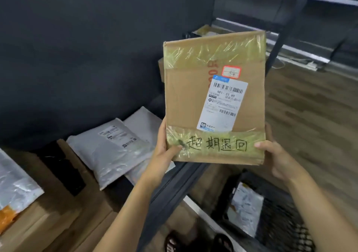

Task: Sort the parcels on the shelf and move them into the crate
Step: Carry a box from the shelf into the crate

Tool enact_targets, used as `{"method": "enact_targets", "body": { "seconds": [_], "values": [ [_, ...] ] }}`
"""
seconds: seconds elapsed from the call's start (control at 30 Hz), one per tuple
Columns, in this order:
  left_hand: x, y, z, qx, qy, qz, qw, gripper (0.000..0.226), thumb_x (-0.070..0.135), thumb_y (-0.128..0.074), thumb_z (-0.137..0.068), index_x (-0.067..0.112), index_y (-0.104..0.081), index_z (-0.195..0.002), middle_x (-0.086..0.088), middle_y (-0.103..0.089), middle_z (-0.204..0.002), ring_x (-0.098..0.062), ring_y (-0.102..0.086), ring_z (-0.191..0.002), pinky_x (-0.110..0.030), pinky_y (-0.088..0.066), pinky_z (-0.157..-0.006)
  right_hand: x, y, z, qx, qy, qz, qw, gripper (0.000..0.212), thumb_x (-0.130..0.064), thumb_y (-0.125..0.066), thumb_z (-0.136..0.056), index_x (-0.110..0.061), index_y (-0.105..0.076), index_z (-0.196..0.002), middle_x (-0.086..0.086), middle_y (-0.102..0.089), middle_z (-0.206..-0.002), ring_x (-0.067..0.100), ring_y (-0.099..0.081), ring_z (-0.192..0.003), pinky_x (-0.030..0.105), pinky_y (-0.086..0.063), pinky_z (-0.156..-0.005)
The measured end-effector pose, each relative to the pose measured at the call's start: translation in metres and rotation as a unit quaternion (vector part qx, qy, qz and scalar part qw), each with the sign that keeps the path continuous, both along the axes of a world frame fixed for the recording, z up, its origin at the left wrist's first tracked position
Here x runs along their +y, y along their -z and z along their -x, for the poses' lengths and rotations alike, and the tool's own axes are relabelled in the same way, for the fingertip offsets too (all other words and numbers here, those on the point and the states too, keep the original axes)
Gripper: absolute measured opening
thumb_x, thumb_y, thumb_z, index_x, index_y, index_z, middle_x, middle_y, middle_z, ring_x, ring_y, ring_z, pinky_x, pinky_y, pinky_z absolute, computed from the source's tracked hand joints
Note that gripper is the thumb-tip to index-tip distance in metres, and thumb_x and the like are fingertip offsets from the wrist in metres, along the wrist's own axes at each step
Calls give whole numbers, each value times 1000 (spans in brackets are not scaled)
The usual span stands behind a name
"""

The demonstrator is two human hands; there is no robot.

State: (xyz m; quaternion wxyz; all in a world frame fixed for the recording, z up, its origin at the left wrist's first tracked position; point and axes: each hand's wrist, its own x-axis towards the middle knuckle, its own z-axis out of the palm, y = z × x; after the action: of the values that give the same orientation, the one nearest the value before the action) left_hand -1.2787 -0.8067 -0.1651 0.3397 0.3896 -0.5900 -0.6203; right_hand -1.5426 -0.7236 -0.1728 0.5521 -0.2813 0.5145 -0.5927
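A flat brown cardboard parcel (186,100) with yellowish tape, a white shipping label and black handwriting is held upright in front of me. My left hand (164,151) grips its lower left corner, thumb on the tape. My right hand (277,158) grips its lower right corner. Below right stands a black mesh crate (280,218) holding a white bag parcel (246,211). On the wooden shelf (81,209) to the left lie grey-white poly mailers (112,151).
A black flat parcel (62,170) lies on the shelf beside the mailers, and a silver bag with an orange patch (13,189) sits at the far left. More cardboard boxes (203,29) rest behind the held parcel. A dark shelf frame (279,38) stands right, over wood flooring.
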Motion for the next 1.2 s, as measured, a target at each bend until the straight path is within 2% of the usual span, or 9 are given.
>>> {"method": "enact_targets", "body": {
  "seconds": [0.1,0.4,0.57,0.73,0.8,0.93,1.07,1.13,1.2],
  "values": [
    [22,9,33,-6,41,-3,999,83,-11,-43,-91,46,-19,-146,27,-38,-145,0,-44,-127,-22,-40,-106,37,20,29,-19,28,-33,999,65,0,-52,-63,-20,-42,-124,-2,-74,-89,13,-71,-79,26,-58,-60],
    [117,66,193,-62,197,-74,976,79,7,-51,-88,48,-15,-145,27,-29,-149,6,-32,-135,-21,-35,-105,201,89,151,-74,159,-188,967,64,-12,-54,-66,-7,-46,-130,10,-71,-100,21,-69,-86,28,-58,-63],
    [186,138,283,-96,269,-160,945,70,2,-51,-96,40,-15,-144,21,-33,-146,17,-42,-121,-2,-42,-86,294,131,203,-53,233,-251,938,32,2,-45,-86,-19,-52,-109,4,-61,-94,19,-56,-84,29,-46,-65],
    [225,257,347,-104,280,-231,926,91,50,-80,-68,41,-19,-135,15,-31,-148,-5,-34,-135,-13,-36,-103,343,247,242,4,248,-332,910,74,-3,-48,-66,-31,-36,-134,-1,-55,-118,20,-54,-100,21,-43,-67],
    [234,306,354,-114,267,-248,924,109,66,-84,-46,42,-22,-133,5,-27,-155,-14,-31,-141,-33,-30,-114,350,292,251,-1,250,-374,893,63,7,-43,-79,-29,-42,-131,5,-54,-126,39,-52,-104,35,-42,-66],
    [249,421,371,-181,230,-270,917,70,25,-75,-80,35,-26,-131,6,-30,-150,-7,-37,-133,-11,-35,-98,355,408,261,0,200,-451,870,53,-11,-51,-72,-26,-52,-124,42,-45,-120,62,-48,-97,66,-40,-70],
    [258,522,381,-257,264,-246,897,63,3,-49,-96,17,-17,-148,12,-28,-143,-1,-27,-132,4,-31,-87,354,496,271,12,210,-435,876,64,12,-42,-87,-28,-37,-136,21,-53,-127,38,-49,-120,40,-44,-101],
    [264,566,384,-295,286,-246,878,69,20,-53,-96,25,-10,-149,11,-24,-151,-5,-25,-138,-12,-28,-106,351,529,273,7,231,-453,861,48,20,-44,-86,-18,-43,-117,7,-55,-104,18,-55,-96,6,-46,-73],
    [270,600,389,-319,276,-246,873,70,38,-64,-87,39,-17,-138,8,-25,-152,-9,-32,-136,-22,-37,-106,347,571,269,31,248,-478,842,37,17,-60,-80,-13,-44,-97,1,-49,-86,9,-50,-76,5,-42,-55]
  ]
}}
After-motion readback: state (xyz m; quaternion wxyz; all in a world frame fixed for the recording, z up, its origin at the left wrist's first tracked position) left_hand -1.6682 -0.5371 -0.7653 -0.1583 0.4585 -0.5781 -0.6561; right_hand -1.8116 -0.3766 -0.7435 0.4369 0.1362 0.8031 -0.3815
